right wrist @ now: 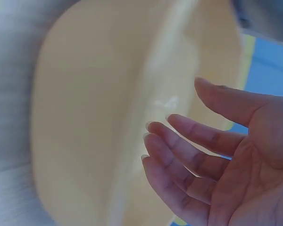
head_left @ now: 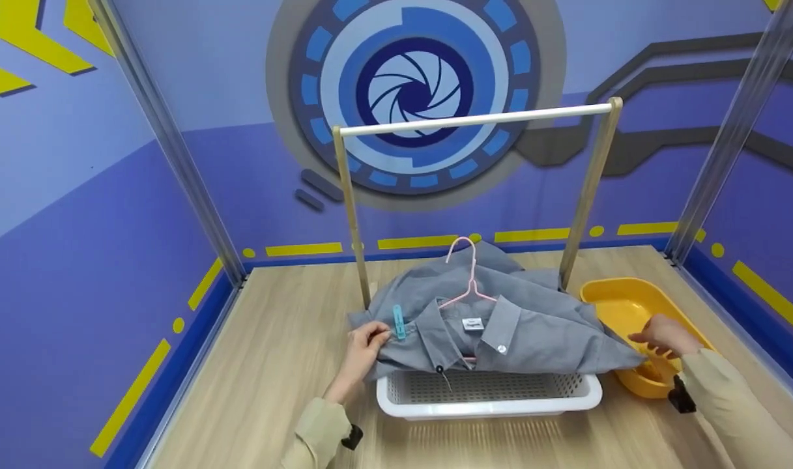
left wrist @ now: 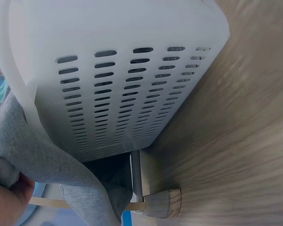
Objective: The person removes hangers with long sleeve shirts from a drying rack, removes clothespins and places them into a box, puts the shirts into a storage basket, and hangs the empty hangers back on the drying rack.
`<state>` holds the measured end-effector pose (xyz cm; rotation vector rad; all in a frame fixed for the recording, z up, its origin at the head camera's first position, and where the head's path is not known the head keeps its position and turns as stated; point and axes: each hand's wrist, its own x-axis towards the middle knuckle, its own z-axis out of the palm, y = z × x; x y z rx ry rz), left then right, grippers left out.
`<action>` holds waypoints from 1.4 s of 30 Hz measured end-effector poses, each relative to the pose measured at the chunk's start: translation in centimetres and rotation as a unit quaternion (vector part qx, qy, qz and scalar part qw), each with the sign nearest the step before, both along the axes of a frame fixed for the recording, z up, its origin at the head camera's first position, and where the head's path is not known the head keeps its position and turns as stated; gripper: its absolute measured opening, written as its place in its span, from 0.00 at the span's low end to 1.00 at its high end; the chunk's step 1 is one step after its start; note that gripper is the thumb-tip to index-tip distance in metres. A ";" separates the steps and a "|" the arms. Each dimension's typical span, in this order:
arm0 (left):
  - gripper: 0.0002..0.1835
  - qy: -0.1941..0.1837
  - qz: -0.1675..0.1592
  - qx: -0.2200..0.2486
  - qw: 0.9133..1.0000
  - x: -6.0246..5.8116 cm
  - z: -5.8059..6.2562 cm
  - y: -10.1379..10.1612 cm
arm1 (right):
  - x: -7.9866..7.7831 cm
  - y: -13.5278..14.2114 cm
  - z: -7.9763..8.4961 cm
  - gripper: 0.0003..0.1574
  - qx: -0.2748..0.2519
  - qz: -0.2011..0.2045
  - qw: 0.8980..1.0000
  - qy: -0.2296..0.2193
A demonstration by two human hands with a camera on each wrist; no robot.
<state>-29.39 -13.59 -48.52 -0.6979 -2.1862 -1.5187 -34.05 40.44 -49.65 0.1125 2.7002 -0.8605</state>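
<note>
A grey collared shirt point(head_left: 546, 326) lies over a white perforated basket point(head_left: 487, 409), with a pink hanger point(head_left: 472, 280) inside its collar and the hook standing up. On its left shoulder side, a teal clothespin point(head_left: 399, 322) is clipped to the cloth. My left hand point(head_left: 365, 345) pinches the shirt right beside that clothespin; the left wrist view shows grey cloth point(left wrist: 42, 157) between thumb and fingers. My right hand point(head_left: 668, 335) hovers over a yellow basin point(head_left: 621, 290), near the shirt's other sleeve. In the right wrist view its fingers point(right wrist: 188, 165) are loosely bent and hold nothing.
Behind the basket stands a rack with wooden posts point(head_left: 591, 195) and a white crossbar point(head_left: 474, 121). Its wooden foot point(left wrist: 162, 204) shows in the left wrist view. Metal frame posts point(head_left: 174, 143) and printed panels bound the wooden table point(head_left: 272, 365).
</note>
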 end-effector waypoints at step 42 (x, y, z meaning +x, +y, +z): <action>0.02 -0.004 -0.060 -0.020 0.998 0.0 1.3 -0.7 | 2.3 -16.6 8.8 0.14 -0.104 0.157 0.944 0.270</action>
